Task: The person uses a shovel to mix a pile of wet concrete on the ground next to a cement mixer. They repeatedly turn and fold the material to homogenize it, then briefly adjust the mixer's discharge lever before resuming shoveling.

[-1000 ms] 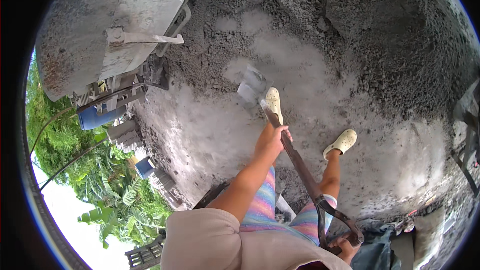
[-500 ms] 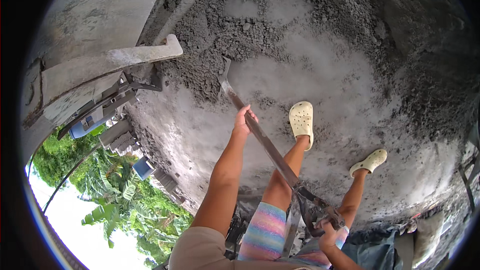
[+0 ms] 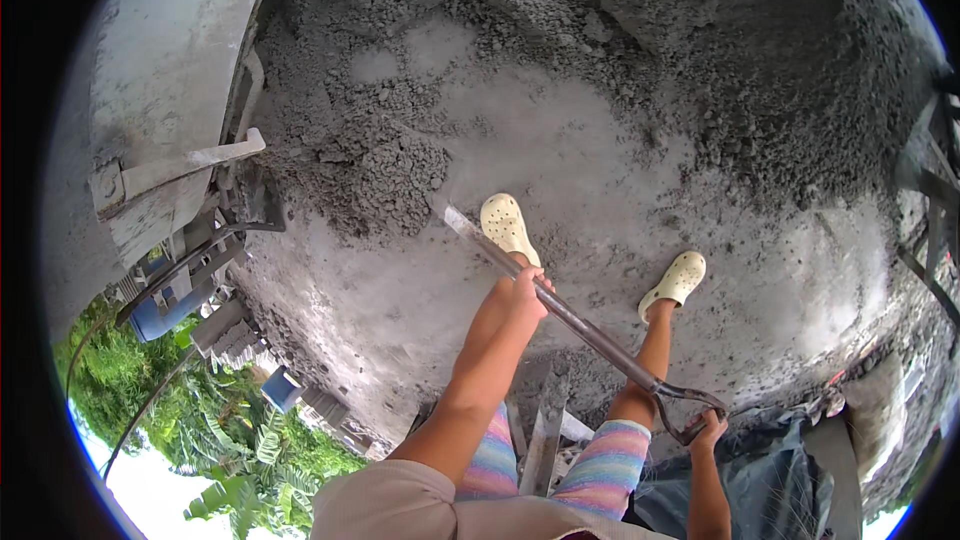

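I hold a long shovel (image 3: 590, 335) slantwise across my body, its far end to the upper left. My left hand (image 3: 531, 290) is wrapped around the middle of its shaft. The looped grip at the near end is in my right hand (image 3: 708, 429), whose fingers are closed on it. At the far end, a mound of damp, crumbly grey mix (image 3: 398, 180) hides the blade. I cannot tell whether all of that mound rests on the blade or partly on the ground.
My feet, in cream clogs (image 3: 505, 227), stand on dusty grey ground (image 3: 560, 140). A bank of dark grit (image 3: 790, 90) rises at the right. Left are a large pale panel (image 3: 180, 40) and a whitish bar (image 3: 190, 164). Dark sheeting (image 3: 770, 470) lies near my right arm.
The shovel's blade has gone from visible to hidden at the mound of grey mix. Its handle end and my right hand have swung right. My view has shifted rightward.
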Action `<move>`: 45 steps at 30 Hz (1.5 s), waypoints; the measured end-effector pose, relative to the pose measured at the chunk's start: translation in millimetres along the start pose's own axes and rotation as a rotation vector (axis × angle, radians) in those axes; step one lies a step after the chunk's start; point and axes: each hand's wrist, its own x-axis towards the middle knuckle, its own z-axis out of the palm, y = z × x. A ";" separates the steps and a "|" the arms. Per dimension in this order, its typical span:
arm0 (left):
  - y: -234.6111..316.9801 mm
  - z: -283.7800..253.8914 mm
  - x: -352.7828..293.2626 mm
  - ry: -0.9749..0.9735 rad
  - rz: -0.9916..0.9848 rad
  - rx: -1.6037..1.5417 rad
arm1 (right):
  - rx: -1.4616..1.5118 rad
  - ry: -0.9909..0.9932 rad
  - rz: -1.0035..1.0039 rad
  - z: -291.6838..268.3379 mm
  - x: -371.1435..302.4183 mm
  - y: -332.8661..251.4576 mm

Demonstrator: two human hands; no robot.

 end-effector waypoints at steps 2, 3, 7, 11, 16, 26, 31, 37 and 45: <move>-54.4 19.6 -42.5 -0.022 -0.026 0.073 | 0.042 0.075 0.059 -60.6 -5.2 -5.1; -79.7 32.5 -65.0 -0.017 -0.028 0.114 | 0.067 0.117 0.080 -90.3 -9.1 -9.0; -173.2 96.0 -156.4 -0.071 0.016 0.313 | 0.222 0.271 0.245 -202.9 -12.8 12.5; -245.9 175.3 -238.3 -0.205 0.155 0.499 | 0.432 0.139 0.561 -256.3 -19.4 19.1; -279.9 282.6 -301.4 -0.386 0.543 0.957 | 0.354 -0.379 0.760 -237.4 -10.6 -30.8; -197.3 239.6 -311.4 -0.497 0.536 0.775 | 0.592 -0.159 0.570 -213.7 -54.3 -61.2; -161.6 141.3 -229.9 -0.358 0.176 0.329 | 0.631 -0.292 0.381 -233.9 -91.3 -93.9; -97.1 75.8 -155.2 -0.199 -0.077 0.067 | 0.332 -0.248 0.012 -124.8 -161.7 -198.8; 80.8 76.8 -74.9 -0.490 -0.150 -0.213 | -0.233 -0.421 -0.284 100.9 -221.8 -268.8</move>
